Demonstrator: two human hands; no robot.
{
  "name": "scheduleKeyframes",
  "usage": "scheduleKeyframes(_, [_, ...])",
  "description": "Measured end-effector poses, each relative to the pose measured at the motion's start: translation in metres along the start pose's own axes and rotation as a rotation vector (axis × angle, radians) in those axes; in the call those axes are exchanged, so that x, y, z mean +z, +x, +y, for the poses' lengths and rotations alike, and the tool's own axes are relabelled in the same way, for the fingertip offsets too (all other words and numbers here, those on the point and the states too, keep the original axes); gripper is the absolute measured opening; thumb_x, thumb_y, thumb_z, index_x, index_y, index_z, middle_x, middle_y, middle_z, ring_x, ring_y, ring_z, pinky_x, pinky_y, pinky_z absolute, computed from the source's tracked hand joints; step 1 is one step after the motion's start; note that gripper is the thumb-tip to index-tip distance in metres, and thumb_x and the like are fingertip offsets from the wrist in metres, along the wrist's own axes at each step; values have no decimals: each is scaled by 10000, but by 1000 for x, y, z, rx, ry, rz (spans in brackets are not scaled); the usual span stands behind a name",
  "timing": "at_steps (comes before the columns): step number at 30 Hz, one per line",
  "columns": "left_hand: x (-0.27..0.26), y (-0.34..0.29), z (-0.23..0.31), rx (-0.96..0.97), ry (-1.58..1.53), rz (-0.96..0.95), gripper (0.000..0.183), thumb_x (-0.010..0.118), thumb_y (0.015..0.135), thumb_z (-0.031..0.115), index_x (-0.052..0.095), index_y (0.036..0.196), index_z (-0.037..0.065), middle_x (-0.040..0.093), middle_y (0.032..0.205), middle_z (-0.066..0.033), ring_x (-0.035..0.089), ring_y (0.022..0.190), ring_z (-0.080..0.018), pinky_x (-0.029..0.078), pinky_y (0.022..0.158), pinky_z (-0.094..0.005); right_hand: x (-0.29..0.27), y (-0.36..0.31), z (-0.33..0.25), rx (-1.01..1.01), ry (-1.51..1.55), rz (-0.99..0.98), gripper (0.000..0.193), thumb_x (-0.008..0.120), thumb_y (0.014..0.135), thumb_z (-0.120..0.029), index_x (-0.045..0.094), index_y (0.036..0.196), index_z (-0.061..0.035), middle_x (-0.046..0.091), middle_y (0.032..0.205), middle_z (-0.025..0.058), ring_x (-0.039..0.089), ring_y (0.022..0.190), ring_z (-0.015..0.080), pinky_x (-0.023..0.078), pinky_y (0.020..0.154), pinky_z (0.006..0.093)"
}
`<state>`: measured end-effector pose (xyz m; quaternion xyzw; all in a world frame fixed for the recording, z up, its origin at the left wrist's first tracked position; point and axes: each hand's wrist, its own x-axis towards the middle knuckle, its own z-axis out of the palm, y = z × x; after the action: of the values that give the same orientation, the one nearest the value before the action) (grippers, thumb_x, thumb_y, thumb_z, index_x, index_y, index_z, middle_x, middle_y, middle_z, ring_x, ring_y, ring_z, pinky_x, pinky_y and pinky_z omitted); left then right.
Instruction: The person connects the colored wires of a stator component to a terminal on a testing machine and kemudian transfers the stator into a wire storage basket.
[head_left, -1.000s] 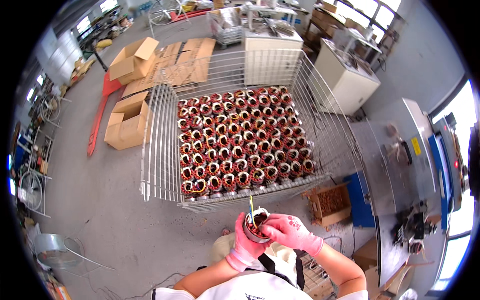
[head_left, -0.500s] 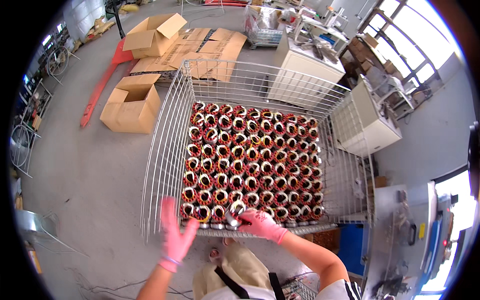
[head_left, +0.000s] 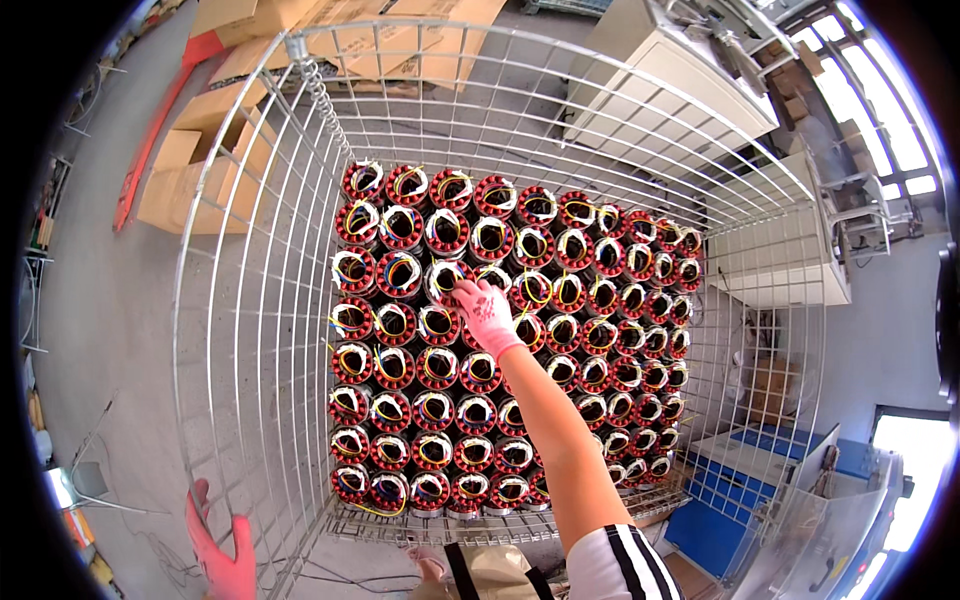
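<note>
Rows of motor stators, round with red toothed ends and white, yellow and blue wires, stand upright in a wire mesh cage. My right hand, in a pink glove, reaches over the rows toward the far left part. Its fingers are closed at the rim of one stator, which stands among the others; the palm hides the stators beneath it. My left hand, also gloved in pink, is outside the cage's near left corner. Its thumb and fingers are spread, and it holds nothing.
An open cardboard box stands on the floor left of the cage, near a red pallet jack fork. Flattened cardboard lies beyond the far side. White cabinets stand far right, and a blue panel is near right.
My right hand has moved from a tilted stator at the near edge to one farther in. My left hand has gone left and lower. The view is now closer over the cage.
</note>
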<state>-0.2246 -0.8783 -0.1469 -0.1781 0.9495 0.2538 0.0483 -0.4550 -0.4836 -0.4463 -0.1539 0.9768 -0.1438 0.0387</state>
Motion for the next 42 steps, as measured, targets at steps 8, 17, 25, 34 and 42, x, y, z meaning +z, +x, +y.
scheduleKeyframes(8, [-8,4,3,40,100,-85,646,685,877,142,346,1383,-72,481,1358,-228,479,1235,-332,374,1045,-428,26,-10,-12,105,125,77,316,703,777,-276,647,1046,-121,617,1085,20,580,1013,254,452,859,402])
scheduleKeyframes(17, [-11,8,15,63,181,-96,619,704,856,159,399,1341,-74,539,1293,-225,529,1176,-331,418,998,-422,39,41,-44,525,99,74,380,669,821,-440,609,862,-66,626,923,99,634,876,292,505,746,413])
scheduleKeyframes(25, [-14,10,17,51,149,-111,644,703,853,196,383,1345,-67,548,1297,-208,526,1188,-351,405,1014,-434,57,57,-61,495,-48,-230,317,657,837,-267,568,1067,-67,588,1092,134,652,923,317,539,730,445])
scheduleKeyframes(34, [-16,9,16,24,61,-175,659,692,856,146,341,1372,-65,504,1345,-218,475,1248,-344,362,1055,-435,56,70,-62,568,53,-223,360,659,851,-313,575,1074,-43,593,1120,149,644,965,322,537,782,426])
scheduleKeyframes(42, [-14,9,24,20,32,-153,638,669,882,171,348,1384,-59,509,1342,-198,475,1250,-321,363,1057,-416,60,87,-48,587,81,-189,371,681,818,-351,638,1010,-36,643,1082,165,657,958,331,538,800,424])
